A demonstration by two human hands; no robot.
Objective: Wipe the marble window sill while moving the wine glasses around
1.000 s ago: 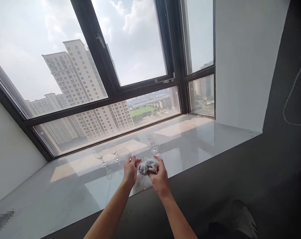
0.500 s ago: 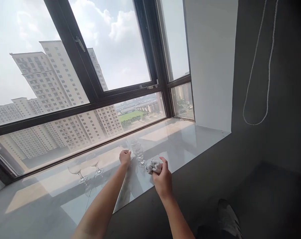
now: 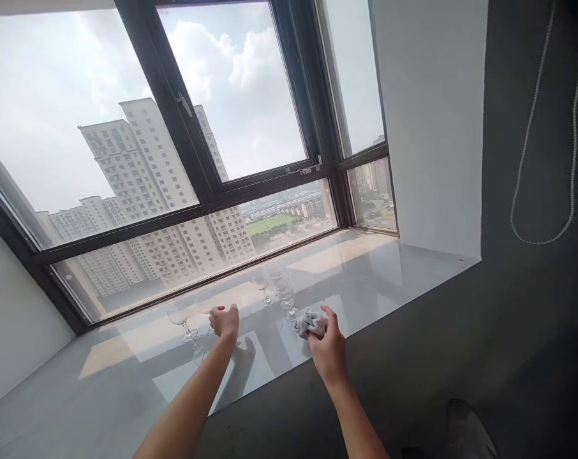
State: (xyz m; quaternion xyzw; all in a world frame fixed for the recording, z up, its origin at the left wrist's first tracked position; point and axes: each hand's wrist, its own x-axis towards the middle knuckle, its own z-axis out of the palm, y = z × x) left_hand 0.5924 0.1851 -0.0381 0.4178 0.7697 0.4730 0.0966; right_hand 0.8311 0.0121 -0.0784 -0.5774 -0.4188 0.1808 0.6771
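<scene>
Currently, a partly hidden glass (image 3: 203,304) is seen on the sill (image 3: 102,408), just left of and behind the left hand (image 3: 225,320), its long axis apparently upright. It is reached far more closely by that hand than by the right hand (image 3: 328,347). Left fingers are curled; whether the stem is gripped cannot be told. A crumpled grey cloth (image 3: 309,324) is clutched in the right fingers, with clustered stemware (image 3: 285,296) placed just beyond.

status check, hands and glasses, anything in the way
Left hand at clear stemmed glass, grip unclear. Right hand holding crumpled grey cloth. More clear stemmed glasses between hands, close by cloth.
</scene>
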